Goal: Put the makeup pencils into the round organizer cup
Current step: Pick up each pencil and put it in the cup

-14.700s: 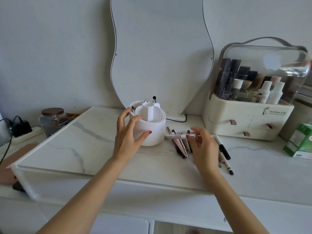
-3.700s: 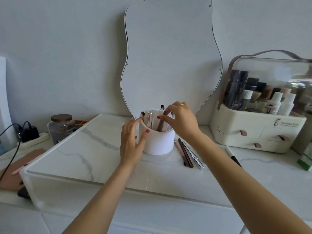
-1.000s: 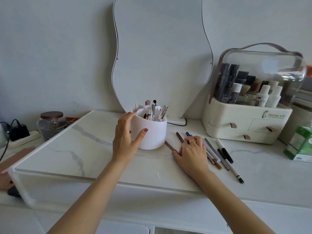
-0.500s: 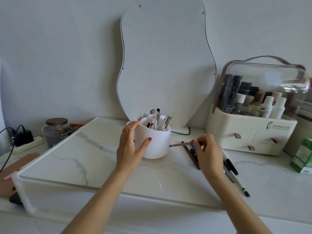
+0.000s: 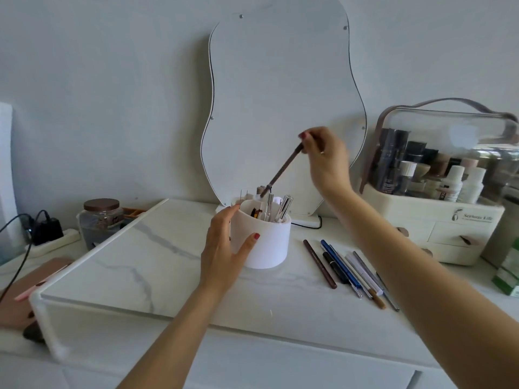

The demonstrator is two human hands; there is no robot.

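The white round organizer cup (image 5: 269, 242) stands on the marble top with several pencils and tools upright in it. My left hand (image 5: 224, 254) rests against its left side, thumb on the front, fingers round the back. My right hand (image 5: 323, 155) is raised above and to the right of the cup, pinching the top end of a brown pencil (image 5: 282, 172). The pencil slants down-left with its tip just over the cup's back rim. Several more pencils (image 5: 345, 268) lie in a fan on the top, right of the cup.
A wavy mirror (image 5: 280, 102) leans on the wall behind the cup. A cream cosmetics case (image 5: 449, 220) with drawers stands at right, a green box (image 5: 508, 273) beside it. A glass jar (image 5: 101, 220) and a power strip (image 5: 47, 237) sit at left.
My right hand lifted a brown pencil from the pile beside the cup and raised it, tip now over the cup's rim. My left hand has stayed on the cup.
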